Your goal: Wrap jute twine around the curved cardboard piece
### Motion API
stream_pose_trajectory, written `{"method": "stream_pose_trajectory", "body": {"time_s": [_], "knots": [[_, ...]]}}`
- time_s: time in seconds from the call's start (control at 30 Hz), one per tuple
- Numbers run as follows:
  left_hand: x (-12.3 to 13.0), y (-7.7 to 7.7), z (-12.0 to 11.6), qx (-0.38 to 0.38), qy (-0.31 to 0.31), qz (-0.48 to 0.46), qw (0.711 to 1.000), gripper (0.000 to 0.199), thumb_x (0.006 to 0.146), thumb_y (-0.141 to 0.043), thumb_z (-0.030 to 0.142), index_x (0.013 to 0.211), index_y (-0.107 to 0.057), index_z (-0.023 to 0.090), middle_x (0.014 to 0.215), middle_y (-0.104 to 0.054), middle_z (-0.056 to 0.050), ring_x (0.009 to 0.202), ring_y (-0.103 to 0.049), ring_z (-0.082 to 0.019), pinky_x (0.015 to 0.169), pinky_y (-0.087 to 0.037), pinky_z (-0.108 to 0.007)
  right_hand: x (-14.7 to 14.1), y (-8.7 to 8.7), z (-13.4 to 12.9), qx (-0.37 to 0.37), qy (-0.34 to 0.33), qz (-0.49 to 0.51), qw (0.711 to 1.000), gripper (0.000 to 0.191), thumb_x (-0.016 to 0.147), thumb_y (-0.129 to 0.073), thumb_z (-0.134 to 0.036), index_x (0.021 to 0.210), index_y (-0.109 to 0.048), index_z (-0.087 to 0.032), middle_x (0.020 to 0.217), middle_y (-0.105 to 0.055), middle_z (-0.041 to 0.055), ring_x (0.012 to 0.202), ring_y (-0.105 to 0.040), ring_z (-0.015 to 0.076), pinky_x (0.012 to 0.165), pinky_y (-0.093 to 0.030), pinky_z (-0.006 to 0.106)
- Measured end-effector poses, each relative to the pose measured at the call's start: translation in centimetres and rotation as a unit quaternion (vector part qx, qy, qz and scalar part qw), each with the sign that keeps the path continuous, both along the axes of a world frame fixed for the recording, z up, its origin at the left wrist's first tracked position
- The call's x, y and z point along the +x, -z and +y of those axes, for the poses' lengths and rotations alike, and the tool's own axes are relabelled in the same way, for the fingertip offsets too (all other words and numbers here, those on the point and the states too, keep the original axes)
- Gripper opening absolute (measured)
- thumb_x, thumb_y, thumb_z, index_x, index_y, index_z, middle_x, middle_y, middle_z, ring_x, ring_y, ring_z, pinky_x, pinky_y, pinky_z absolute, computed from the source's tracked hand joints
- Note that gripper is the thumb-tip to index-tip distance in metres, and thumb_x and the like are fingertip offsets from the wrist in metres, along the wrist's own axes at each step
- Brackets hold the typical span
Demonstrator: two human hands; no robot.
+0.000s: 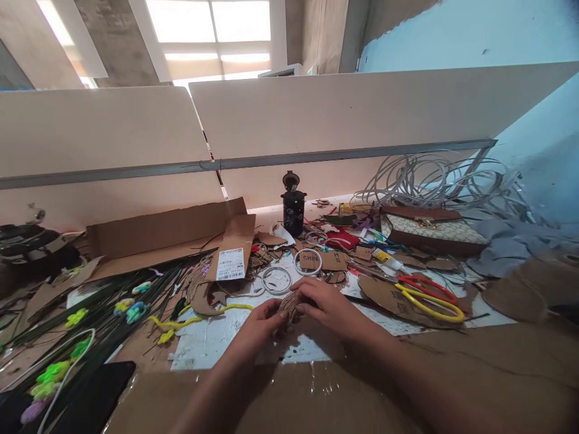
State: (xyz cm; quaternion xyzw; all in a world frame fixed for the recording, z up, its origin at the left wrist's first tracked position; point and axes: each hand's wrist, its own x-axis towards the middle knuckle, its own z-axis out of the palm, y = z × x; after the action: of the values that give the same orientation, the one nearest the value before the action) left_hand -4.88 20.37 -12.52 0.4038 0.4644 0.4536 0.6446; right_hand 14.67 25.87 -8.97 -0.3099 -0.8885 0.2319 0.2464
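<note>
Between my two hands, above the white tabletop (217, 343), is a small brown piece wrapped in twine (289, 304). My left hand (266, 319) pinches its left side with thumb and fingers. From the right, the fingers of my right hand (323, 304) curl over its top and side, hiding part of it. Just beyond my hands lie two white rings (277, 281), close to a printed cardboard scrap (332, 260). A cardboard crescent (203, 301) and a yellow fuzzy stem (181, 322) are to the left of my hands.
Scissors with red and yellow handles (429, 298) lie right. Behind stand a black cup with raised lid (294, 214), an open cardboard box (167, 232) and a patterned handbag (429, 232). Coiled white tubing (420, 181) fills the back right. Fuzzy flowers (52, 374) and dark stems lie left.
</note>
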Motion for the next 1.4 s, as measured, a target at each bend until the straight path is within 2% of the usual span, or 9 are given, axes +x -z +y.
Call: {"method": "stream_pose_trajectory", "body": {"time_s": [0.13,0.37,0.57,0.97,1.4], "knots": [[0.1,-0.2,-0.2,0.002,0.000,0.001,1.000,0.037,0.070,-0.084,0.042,0.091,-0.069,0.015,0.072,-0.067,-0.002,0.060,-0.056,-0.013,0.058,-0.042,-0.025,-0.2,0.2,0.0,0.005,0.006,0.004,1.000,0.012,0.089,-0.063,-0.007,0.084,-0.062,-0.017,0.111,-0.070,0.0112,0.105,-0.064,0.0255,0.092,-0.051,0.039],[0.3,-0.8,-0.2,0.023,0.004,0.011,1.000,0.040,0.058,-0.089,0.031,0.088,-0.068,0.016,0.076,-0.069,-0.003,0.063,-0.059,-0.015,0.061,-0.045,-0.026,-0.3,0.9,-0.1,0.016,0.015,0.017,1.000,0.011,0.088,-0.063,-0.007,0.085,-0.062,-0.018,0.109,-0.069,0.0098,0.103,-0.064,0.0245,0.091,-0.050,0.038],[0.5,-0.4,0.0,0.034,-0.011,0.031,0.999,0.038,0.055,-0.086,0.022,0.087,-0.067,0.015,0.077,-0.069,-0.003,0.066,-0.059,-0.016,0.060,-0.045,-0.026,-0.4,1.3,-0.1,0.021,0.018,0.024,0.999,0.011,0.086,-0.063,-0.007,0.087,-0.062,-0.018,0.108,-0.070,0.0090,0.102,-0.063,0.0240,0.090,-0.050,0.038],[1.1,-0.5,-0.2,0.039,-0.038,0.055,0.997,0.030,0.058,-0.081,0.021,0.083,-0.066,0.014,0.069,-0.065,0.000,0.060,-0.055,-0.014,0.055,-0.043,-0.024,-0.5,0.7,-0.5,0.022,0.015,0.028,0.999,0.011,0.085,-0.062,-0.007,0.084,-0.061,-0.018,0.109,-0.070,0.0101,0.103,-0.065,0.0249,0.090,-0.050,0.039],[1.4,-1.4,-0.4,0.036,-0.045,0.039,0.998,0.028,0.056,-0.082,0.023,0.076,-0.064,0.016,0.062,-0.060,0.002,0.053,-0.050,-0.012,0.051,-0.039,-0.024,-0.6,0.5,-0.9,0.014,0.016,0.066,0.998,0.016,0.080,-0.062,-0.005,0.081,-0.061,-0.020,0.110,-0.071,0.0073,0.102,-0.065,0.0236,0.091,-0.049,0.038]]}}
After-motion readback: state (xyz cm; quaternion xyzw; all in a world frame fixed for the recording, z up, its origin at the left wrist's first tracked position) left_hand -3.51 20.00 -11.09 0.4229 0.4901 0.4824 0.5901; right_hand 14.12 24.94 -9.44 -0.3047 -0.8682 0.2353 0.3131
